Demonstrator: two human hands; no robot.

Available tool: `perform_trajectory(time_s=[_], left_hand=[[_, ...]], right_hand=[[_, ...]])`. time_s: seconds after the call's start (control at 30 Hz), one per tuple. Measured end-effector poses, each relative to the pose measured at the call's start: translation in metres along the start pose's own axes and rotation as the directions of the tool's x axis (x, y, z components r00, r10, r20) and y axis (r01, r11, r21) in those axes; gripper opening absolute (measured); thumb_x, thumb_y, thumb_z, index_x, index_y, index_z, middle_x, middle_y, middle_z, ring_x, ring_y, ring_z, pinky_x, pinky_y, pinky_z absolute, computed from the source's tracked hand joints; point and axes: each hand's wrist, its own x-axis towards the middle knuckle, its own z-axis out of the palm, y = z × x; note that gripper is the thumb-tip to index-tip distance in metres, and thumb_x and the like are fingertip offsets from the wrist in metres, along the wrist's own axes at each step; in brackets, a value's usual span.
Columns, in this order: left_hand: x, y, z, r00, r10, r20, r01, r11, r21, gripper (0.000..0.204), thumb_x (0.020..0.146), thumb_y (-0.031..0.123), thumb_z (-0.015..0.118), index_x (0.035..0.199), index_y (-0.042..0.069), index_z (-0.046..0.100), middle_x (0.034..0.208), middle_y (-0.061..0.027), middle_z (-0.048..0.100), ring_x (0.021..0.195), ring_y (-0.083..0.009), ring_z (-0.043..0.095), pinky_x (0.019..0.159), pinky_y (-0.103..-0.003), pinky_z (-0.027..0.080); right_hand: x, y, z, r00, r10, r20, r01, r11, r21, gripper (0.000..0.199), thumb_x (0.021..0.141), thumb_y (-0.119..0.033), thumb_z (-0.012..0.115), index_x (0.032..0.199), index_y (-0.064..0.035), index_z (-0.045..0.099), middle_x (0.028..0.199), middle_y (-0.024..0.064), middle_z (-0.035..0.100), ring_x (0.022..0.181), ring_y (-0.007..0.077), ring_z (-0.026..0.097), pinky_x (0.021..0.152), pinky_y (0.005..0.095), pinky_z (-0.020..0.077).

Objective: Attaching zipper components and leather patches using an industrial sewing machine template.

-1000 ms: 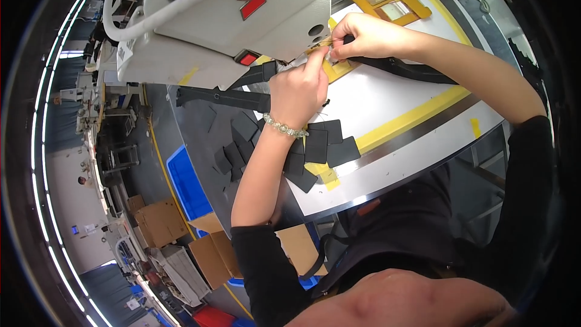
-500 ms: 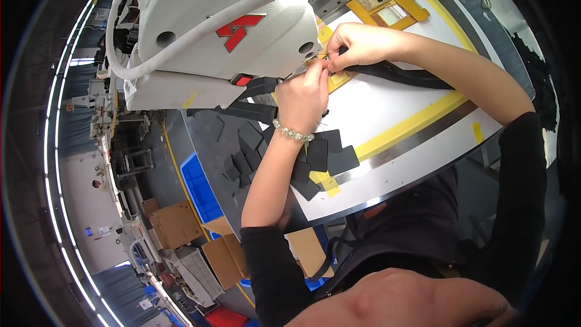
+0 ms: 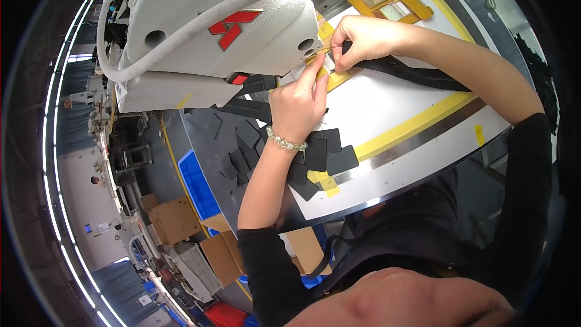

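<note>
My left hand (image 3: 296, 106), with a bead bracelet at its wrist, reaches under the white sewing machine head (image 3: 266, 54). Its index finger stretches toward the needle area and its thumb stands a little apart; its other fingers are partly hidden. Close by on the right, my right hand (image 3: 366, 42) is closed around a black strap (image 3: 417, 75), thumb and index finger near the yellow clamp frame (image 3: 340, 80). The strap trails rightward across the white table plate (image 3: 375, 106). Whether thread lies between the fingertips is too small to tell.
Several black rectangular pieces (image 3: 316, 154) lie by my left forearm. A second yellow frame (image 3: 417, 9) rests at the back. Yellow tape (image 3: 417, 124) edges the plate. A blue bin (image 3: 196, 184) and cardboard boxes (image 3: 172, 221) stand on the floor at left.
My hands, which met at the fingertips, have come apart slightly. The left index finger has straightened and parted from the thumb. The view has shifted a little.
</note>
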Motion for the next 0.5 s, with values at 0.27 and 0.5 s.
perform_trajectory(time_s=[0.27, 0.5], left_hand=[[0.0017, -0.0092, 0.0018, 0.999, 0.052, -0.007, -0.052, 0.996, -0.078, 0.017, 0.079, 0.007, 0.062, 0.095, 0.010, 0.069, 0.052, -0.0068, 0.054, 0.042, -0.0153, 0.054, 0.044, -0.026, 0.041], [0.0085, -0.0100, 0.0019, 0.995, 0.045, 0.086, -0.036, 0.993, -0.113, 0.019, 0.080, 0.007, 0.059, 0.096, 0.012, 0.069, 0.054, -0.0092, 0.056, 0.044, -0.0185, 0.056, 0.046, -0.028, 0.043]], right_hand=[[0.0024, -0.0024, -0.0005, 0.998, 0.026, -0.051, -0.029, 0.998, -0.054, 0.014, 0.066, -0.012, 0.067, 0.072, 0.0000, 0.066, 0.069, 0.0071, 0.063, 0.066, 0.0125, 0.057, 0.064, 0.0262, 0.0444], [0.0071, -0.0107, -0.0040, 0.991, 0.136, 0.018, -0.131, 0.977, -0.166, 0.013, 0.065, -0.010, 0.068, 0.073, 0.0002, 0.066, 0.068, 0.0086, 0.062, 0.065, 0.0145, 0.057, 0.061, 0.0273, 0.0447]])
